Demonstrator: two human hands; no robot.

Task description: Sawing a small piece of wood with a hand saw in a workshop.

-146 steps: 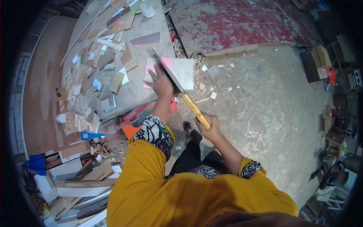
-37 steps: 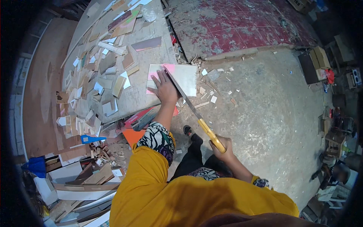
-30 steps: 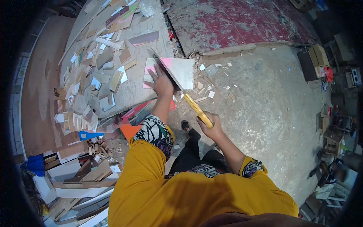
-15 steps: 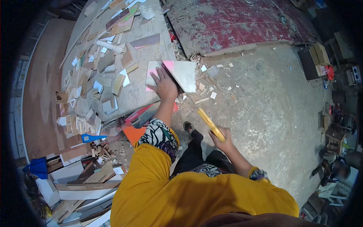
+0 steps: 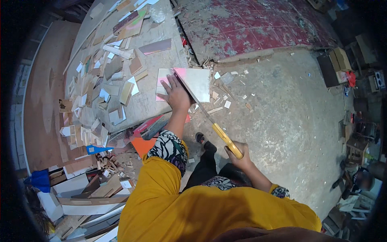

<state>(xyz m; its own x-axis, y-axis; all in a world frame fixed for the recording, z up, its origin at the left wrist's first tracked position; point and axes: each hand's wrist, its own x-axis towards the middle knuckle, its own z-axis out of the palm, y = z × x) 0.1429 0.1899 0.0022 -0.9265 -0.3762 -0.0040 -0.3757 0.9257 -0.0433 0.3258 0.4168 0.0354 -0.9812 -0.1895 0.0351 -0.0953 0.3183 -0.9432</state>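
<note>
A thin pale board (image 5: 200,82) with pink patches lies at the workbench corner, its right part reaching past the edge. My left hand (image 5: 178,97) presses flat on it, fingers spread. My right hand (image 5: 240,155) is closed round the yellow handle of a handsaw (image 5: 221,133). The dark blade runs slantwise across the board, just right of my left fingers. Whether the blade has cut into the board, I cannot tell.
The workbench (image 5: 171,58) carries many wood and white offcuts. More scraps litter the concrete floor (image 5: 278,121). Under the bench corner sits an orange panel (image 5: 144,146). A heap of boards (image 5: 94,207) fills the lower left. A person (image 5: 358,179) is at the far right.
My right hand has drawn the handsaw back, down and to the right, and more blade shows beyond the board's near edge. My left hand stays on the board.
</note>
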